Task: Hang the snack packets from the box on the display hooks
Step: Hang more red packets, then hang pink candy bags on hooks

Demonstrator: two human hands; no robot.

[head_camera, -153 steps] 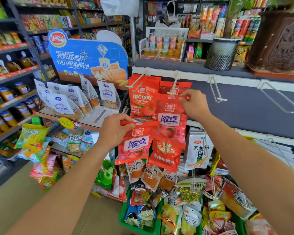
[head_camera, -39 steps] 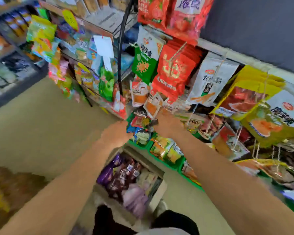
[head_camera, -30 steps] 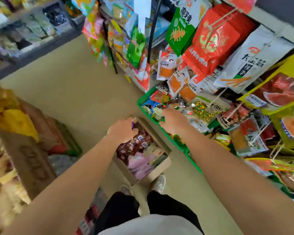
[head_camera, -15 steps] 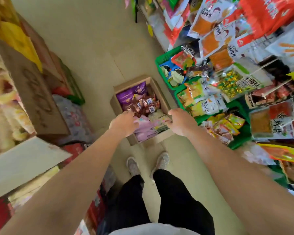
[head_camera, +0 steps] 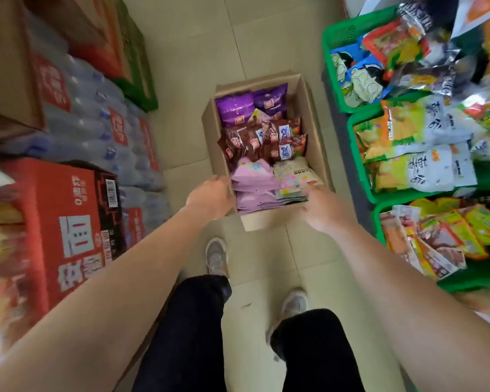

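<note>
Bright, even, diffuse light fills the frame around the cardboard box (head_camera: 266, 220), the sharpest area, though its packet labels stay soft. Only faint, soft-edged shadows lie on the pale floor tiles (head_camera: 187, 52) just below the box, beside the shoes (head_camera: 216, 256). Right of the box, foil packets (head_camera: 436, 77) in the green baskets (head_camera: 348, 26) throw white glare. Left of it, shrink-wrapped water bottles (head_camera: 91, 108) carry a dull sheen. Blur smears everything far from the box, and the wide lens stretches both forearms (head_camera: 125, 278) toward the lower corners.

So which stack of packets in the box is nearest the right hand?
The cream packets, near right corner, just ahead of the right hand; pink, dark red and purple ones lie farther.
</note>
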